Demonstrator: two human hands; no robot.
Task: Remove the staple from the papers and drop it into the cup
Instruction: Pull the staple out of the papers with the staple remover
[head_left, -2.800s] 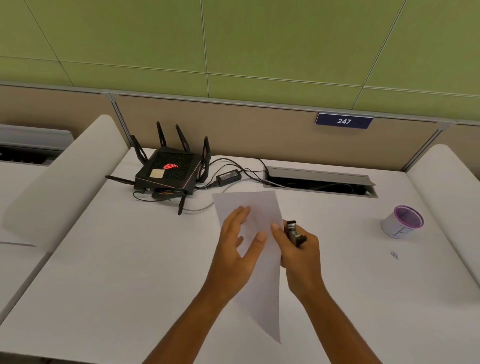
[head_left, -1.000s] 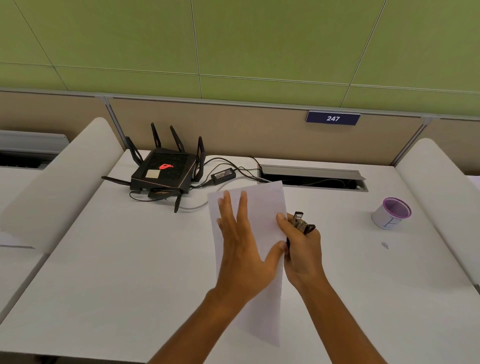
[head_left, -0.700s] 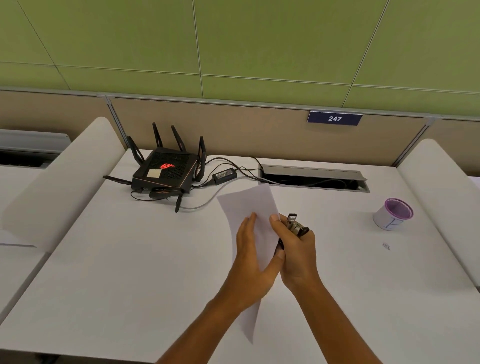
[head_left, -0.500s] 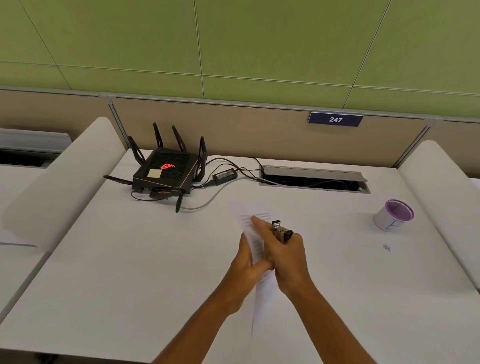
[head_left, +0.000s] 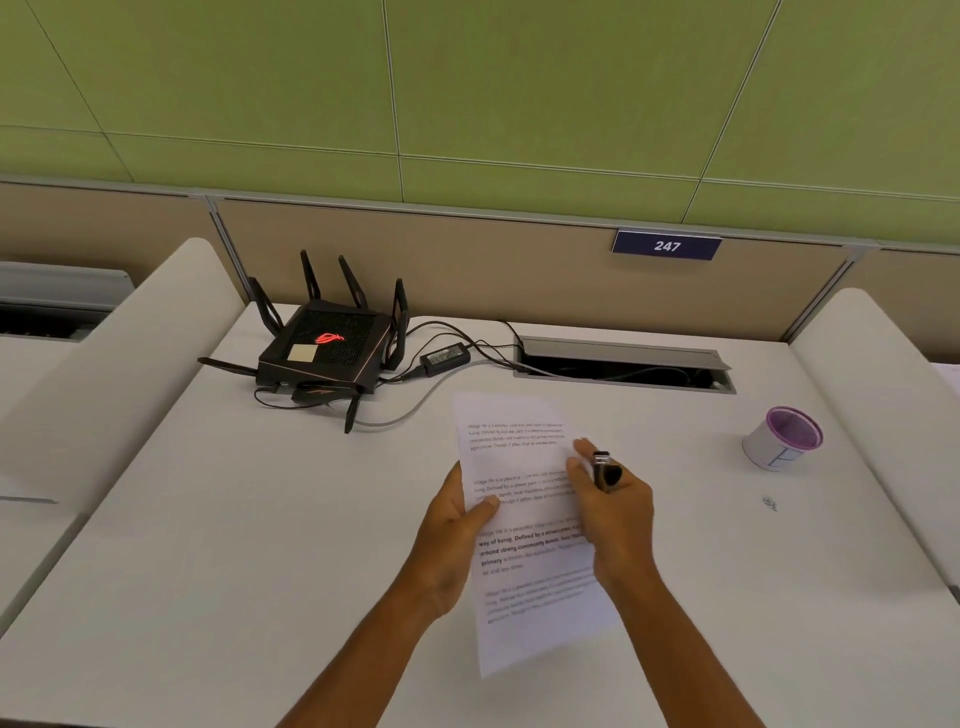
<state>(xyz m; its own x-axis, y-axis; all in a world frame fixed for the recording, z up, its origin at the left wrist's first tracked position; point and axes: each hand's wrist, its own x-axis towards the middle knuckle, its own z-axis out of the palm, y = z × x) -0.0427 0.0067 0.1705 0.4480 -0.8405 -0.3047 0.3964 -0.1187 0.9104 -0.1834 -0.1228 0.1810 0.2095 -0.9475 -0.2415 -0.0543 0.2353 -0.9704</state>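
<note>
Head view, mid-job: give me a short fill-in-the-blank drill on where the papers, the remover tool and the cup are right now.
1. The papers now show their ____ side to the camera.
2. The left hand holds the papers with its ____ on top of the sheet.
3. The staple remover is held in the ____ hand.
4. The cup with the purple rim stands to the ____ of the papers.

Missing words: printed; thumb; right; right

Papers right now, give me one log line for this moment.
papers: printed side up, held | left hand: pinches left edge | right hand: holds staple remover | cup: far right
</note>
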